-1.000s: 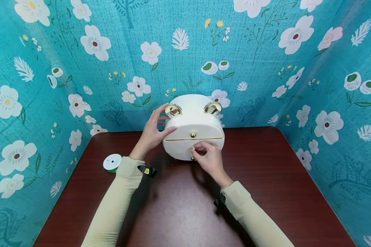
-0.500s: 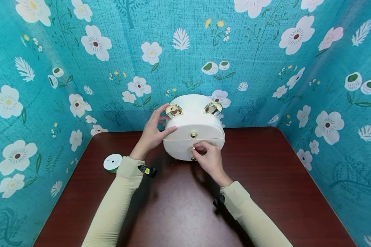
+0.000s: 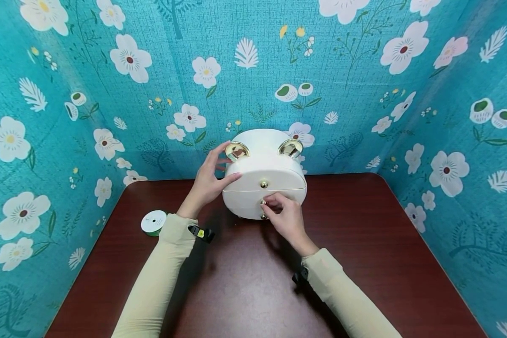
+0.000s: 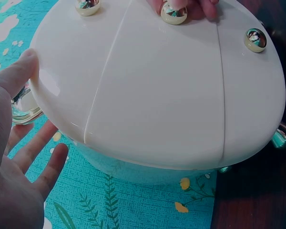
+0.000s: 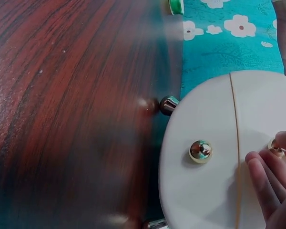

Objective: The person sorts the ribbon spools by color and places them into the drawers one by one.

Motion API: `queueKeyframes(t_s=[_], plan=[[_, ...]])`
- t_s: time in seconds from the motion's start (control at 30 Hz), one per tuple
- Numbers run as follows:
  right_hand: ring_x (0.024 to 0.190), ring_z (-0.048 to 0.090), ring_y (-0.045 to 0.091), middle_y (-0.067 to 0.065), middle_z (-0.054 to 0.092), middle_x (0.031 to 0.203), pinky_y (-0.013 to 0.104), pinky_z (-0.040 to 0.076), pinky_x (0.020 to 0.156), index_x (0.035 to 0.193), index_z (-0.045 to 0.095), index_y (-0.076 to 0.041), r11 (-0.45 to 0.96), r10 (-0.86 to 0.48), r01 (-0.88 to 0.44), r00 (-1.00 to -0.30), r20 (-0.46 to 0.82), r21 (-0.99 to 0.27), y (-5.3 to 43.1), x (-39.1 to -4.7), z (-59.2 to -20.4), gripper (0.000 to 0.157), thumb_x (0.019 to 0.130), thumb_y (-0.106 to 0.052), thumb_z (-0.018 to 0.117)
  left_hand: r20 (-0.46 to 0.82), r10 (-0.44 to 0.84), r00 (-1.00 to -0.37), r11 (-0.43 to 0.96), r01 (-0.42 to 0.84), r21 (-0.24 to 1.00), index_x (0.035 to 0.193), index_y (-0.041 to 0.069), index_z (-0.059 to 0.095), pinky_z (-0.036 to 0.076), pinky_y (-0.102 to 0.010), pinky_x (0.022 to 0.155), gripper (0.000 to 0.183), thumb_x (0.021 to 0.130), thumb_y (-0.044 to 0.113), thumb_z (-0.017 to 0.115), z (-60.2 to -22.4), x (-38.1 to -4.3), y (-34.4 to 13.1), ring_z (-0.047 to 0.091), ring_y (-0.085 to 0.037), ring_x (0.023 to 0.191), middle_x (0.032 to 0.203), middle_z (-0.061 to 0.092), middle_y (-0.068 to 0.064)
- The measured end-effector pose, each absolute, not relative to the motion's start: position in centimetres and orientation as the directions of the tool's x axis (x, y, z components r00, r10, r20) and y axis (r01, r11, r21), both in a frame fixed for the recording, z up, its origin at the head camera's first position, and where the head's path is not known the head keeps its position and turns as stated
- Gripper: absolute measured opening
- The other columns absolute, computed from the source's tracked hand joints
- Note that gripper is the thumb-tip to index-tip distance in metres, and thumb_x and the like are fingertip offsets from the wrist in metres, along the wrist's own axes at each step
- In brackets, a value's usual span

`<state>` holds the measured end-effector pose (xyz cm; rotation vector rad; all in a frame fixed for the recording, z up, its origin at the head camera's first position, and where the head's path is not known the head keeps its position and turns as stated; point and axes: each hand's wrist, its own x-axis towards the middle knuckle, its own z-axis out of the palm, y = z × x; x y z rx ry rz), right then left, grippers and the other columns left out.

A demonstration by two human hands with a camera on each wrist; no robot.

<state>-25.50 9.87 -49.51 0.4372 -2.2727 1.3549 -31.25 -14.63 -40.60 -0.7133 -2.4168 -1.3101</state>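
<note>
A white, round-fronted drawer box (image 3: 259,162) with gold ears stands at the back of the table. Its front shows thin seams and three gold knobs. My right hand (image 3: 288,218) pinches the middle knob (image 4: 174,13) between thumb and fingers. Below that hand is the bottom knob (image 5: 200,151), and above it the top knob (image 3: 264,184). At the box's left side, my left hand (image 3: 209,183) rests its thumb on the front edge. Its other fingers extend, spread, along the side near the left gold ear (image 3: 237,150). The drawers look flush with the front.
A ribbon spool (image 3: 154,221) with a white face and green edge lies left of the box, beside the left sleeve. Teal floral cloth (image 3: 253,84) hangs behind and on both sides of the dark red-brown table (image 3: 372,244). Small metallic feet (image 5: 169,105) support the box.
The seam between the top and middle drawers looks thinner and paler than a second ago. Both hands have kept nearly the same place and hold.
</note>
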Motion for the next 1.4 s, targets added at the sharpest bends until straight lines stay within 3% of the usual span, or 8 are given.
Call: queueKeyframes(t_s=[0.23, 0.37, 0.63, 0.8, 1.07, 1.4], plan=[[0.081, 0.077, 0.014, 0.003, 0.081, 0.095, 0.031, 0.063, 0.07, 0.113, 0.079, -0.012, 0.434, -0.108, -0.524, -0.838, 0.535, -0.732, 11.3, -24.9, -50.1, 0.023, 0.09, -0.011, 0.081, 0.479, 0.286, -0.83, 0.457, 0.558, 0.693, 0.162, 0.036, 0.03, 0.055, -0.051, 0.097, 0.088, 0.091, 0.029, 0.082, -40.7, -31.3, -14.6, 0.064, -0.025, 0.125, 0.157, 0.043, -0.008], [0.082, 0.077, 0.016, 0.004, 0.08, 0.096, 0.029, 0.062, 0.07, 0.112, 0.078, -0.012, 0.431, -0.112, -0.511, -0.848, 0.518, -0.744, 11.9, -24.5, -50.5, 0.023, 0.089, -0.009, 0.081, 0.479, 0.288, -0.829, 0.461, 0.559, 0.689, 0.162, 0.036, 0.029, 0.055, -0.05, 0.098, 0.088, 0.091, 0.031, 0.082, -40.6, -31.4, -14.6, 0.064, -0.025, 0.126, 0.157, 0.043, -0.008], [0.085, 0.077, 0.016, 0.003, 0.08, 0.099, 0.039, 0.063, 0.078, 0.109, 0.078, -0.012, 0.533, -0.16, -0.357, -0.933, 0.323, -0.767, 12.2, -24.3, -52.2, 0.019, 0.09, -0.013, 0.08, 0.485, 0.298, -0.822, 0.422, 0.569, 0.705, 0.163, 0.029, 0.031, 0.053, -0.059, 0.099, 0.087, 0.092, 0.03, 0.081, -40.7, -31.6, -14.7, 0.062, -0.037, 0.127, 0.159, 0.04, -0.01], [0.087, 0.077, 0.02, 0.005, 0.08, 0.104, 0.036, 0.062, 0.078, 0.116, 0.076, -0.013, 0.544, -0.196, -0.308, -0.951, 0.238, -0.78, 12.0, -24.4, -53.0, 0.027, 0.089, -0.011, 0.08, 0.482, 0.299, -0.823, 0.43, 0.567, 0.703, 0.163, 0.033, 0.03, 0.053, -0.058, 0.098, 0.087, 0.092, 0.031, 0.081, -40.9, -31.6, -14.7, 0.063, -0.033, 0.127, 0.16, 0.039, -0.008], [0.095, 0.077, 0.021, 0.004, 0.08, 0.104, 0.036, 0.061, 0.079, 0.114, 0.076, -0.013, 0.544, -0.193, -0.301, -0.953, 0.232, -0.783, 11.7, -24.7, -53.3, 0.026, 0.089, -0.01, 0.08, 0.469, 0.292, -0.833, 0.452, 0.553, 0.701, 0.162, 0.04, 0.028, 0.054, -0.051, 0.098, 0.088, 0.092, 0.034, 0.08, -40.9, -31.4, -14.6, 0.063, -0.028, 0.127, 0.16, 0.039, -0.007], [0.088, 0.077, 0.017, 0.002, 0.08, 0.097, 0.035, 0.062, 0.078, 0.105, 0.08, -0.013, 0.557, -0.125, -0.295, -0.954, 0.273, -0.776, 10.5, -25.3, -53.4, 0.02, 0.086, -0.011, 0.084, 0.469, 0.291, -0.834, 0.441, 0.551, 0.708, 0.163, 0.032, 0.028, 0.054, -0.053, 0.099, 0.088, 0.092, 0.031, 0.081, -40.7, -31.4, -14.6, 0.062, -0.031, 0.128, 0.16, 0.039, -0.007]])
